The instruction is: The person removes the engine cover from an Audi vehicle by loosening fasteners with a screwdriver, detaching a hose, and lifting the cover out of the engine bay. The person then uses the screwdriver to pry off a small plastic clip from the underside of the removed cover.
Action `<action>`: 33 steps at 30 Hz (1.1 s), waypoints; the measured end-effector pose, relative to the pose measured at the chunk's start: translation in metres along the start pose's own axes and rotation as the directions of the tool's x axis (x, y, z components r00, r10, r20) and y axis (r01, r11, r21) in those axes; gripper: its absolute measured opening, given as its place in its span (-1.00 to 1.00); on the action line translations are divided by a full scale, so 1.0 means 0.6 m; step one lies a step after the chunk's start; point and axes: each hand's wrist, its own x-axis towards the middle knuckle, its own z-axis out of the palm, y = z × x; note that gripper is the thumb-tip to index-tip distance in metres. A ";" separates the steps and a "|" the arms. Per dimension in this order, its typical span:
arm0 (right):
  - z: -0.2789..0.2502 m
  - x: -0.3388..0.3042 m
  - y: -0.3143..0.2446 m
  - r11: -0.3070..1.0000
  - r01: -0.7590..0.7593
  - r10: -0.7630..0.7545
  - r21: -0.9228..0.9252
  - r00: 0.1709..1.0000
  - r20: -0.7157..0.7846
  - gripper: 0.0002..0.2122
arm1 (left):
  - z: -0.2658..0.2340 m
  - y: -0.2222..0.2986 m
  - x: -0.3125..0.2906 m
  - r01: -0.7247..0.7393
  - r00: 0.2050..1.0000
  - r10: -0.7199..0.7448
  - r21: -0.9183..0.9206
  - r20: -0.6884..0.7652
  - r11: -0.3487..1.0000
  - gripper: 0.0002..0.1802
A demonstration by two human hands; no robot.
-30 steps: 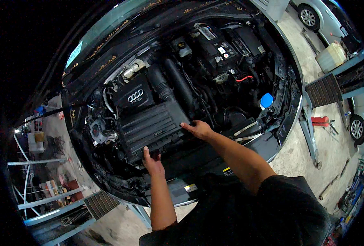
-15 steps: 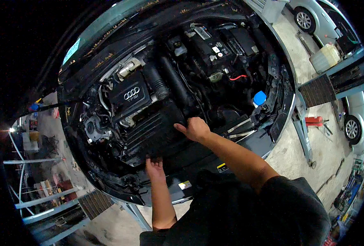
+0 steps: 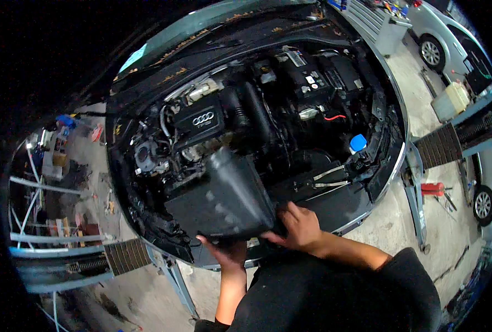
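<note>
Remotely, my half-curled left hand (image 3: 230, 253) and right hand (image 3: 300, 227) grip the air-filter housing (image 3: 218, 196); engine cover (image 3: 199, 126) beyond them.

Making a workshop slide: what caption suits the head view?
Left hand and right hand hold a black cover over the front of an engine bay.

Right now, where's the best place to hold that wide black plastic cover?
Hold the wide black plastic cover by its near edge and near right corner, probably coming from the near side: it's broad, so two spread grips should balance it. The bare left hand and bare right hand are there.
</note>
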 end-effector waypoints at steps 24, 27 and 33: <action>0.087 -0.062 -0.026 0.806 -0.154 -0.081 0.571 0.928 0.365 -0.15 | -0.235 0.086 -0.016 -0.166 0.976 0.182 0.134 -0.123 0.977 0.01; 0.092 -0.023 0.001 0.774 -0.458 0.128 0.437 0.790 0.600 -0.13 | -0.240 0.074 0.039 -0.073 0.991 0.091 0.173 -0.096 0.982 -0.05; 0.122 -0.006 0.093 0.722 -0.610 0.291 0.327 0.696 0.656 -0.14 | -0.154 0.038 0.078 0.197 0.956 -0.132 0.242 -0.263 0.950 -0.11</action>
